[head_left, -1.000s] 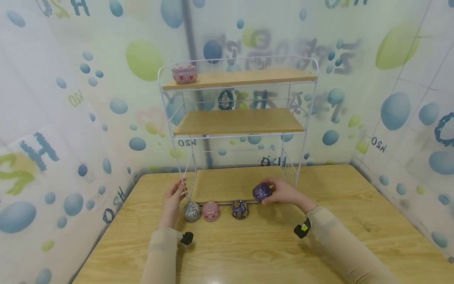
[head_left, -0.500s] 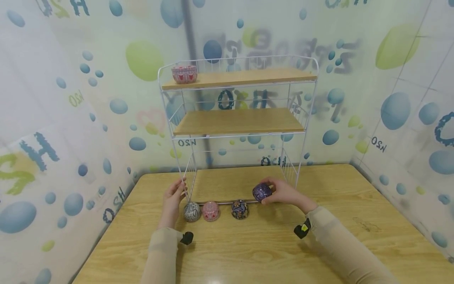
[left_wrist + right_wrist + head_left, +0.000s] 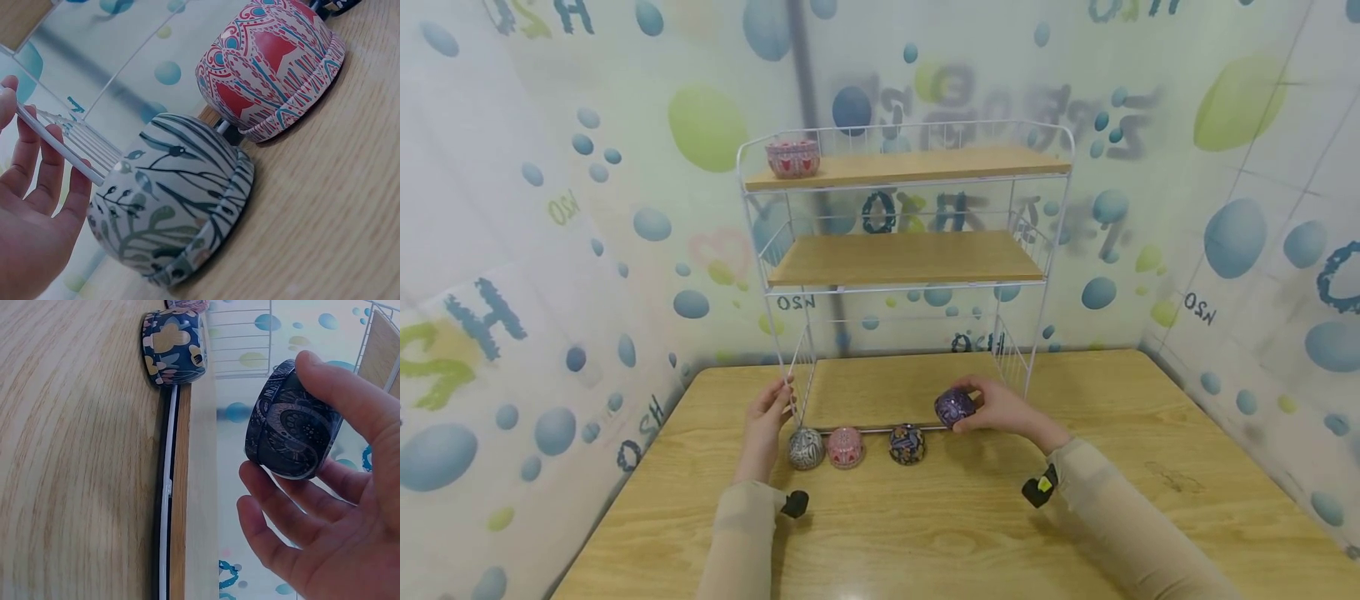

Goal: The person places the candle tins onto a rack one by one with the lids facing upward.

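Observation:
My right hand pinches a dark purple paisley-patterned round tin between thumb and fingertips, tilted, over the front of the bottom shelf board. With thumb and fingers my left hand holds the front left post of a white wire rack. Along the rack's front edge on the table sit three similar tins, rim side down: a white one with green leaves beside my left hand, a pink-red one close to it, and a navy floral one farther right.
The rack has three wooden shelves. A pink tin with red motifs stands at the left end of the top shelf; the middle shelf lies below it. The wooden table runs up to patterned wall sheets.

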Tool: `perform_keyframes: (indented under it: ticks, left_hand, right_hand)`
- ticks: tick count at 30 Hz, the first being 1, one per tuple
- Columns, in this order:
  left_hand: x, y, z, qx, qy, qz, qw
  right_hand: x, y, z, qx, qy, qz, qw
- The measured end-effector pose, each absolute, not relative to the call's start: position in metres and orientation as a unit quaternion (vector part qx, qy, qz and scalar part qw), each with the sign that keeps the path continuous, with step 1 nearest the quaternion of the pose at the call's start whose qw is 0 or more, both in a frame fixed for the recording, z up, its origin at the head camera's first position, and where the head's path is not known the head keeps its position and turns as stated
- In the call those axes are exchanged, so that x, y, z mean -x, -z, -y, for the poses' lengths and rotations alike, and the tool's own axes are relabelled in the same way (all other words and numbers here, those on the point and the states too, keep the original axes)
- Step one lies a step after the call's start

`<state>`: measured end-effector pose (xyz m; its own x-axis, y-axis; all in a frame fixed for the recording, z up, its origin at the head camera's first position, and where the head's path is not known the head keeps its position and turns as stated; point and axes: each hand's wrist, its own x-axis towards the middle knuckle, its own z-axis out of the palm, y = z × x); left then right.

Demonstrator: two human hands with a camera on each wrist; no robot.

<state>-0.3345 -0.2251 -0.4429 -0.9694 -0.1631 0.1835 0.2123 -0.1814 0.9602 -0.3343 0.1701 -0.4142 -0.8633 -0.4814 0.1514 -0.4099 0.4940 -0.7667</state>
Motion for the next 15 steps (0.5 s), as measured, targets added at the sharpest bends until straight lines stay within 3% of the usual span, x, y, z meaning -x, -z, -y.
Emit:
perform_keyframes:
  ticks: [5,15]
  left_hand:
    - [0.331,0.436,0.223,0.025,0.77,0.626,0.121]
    - [0.345,0.456,0.228,0.023,0.743,0.654,0.143]
  right_hand:
    - [0.335,0.416,-0.17,0.254,0.44,-0.86,0.044]
    - [0.335,0.418,-0.171,0.26,0.438,-0.859,0.04]
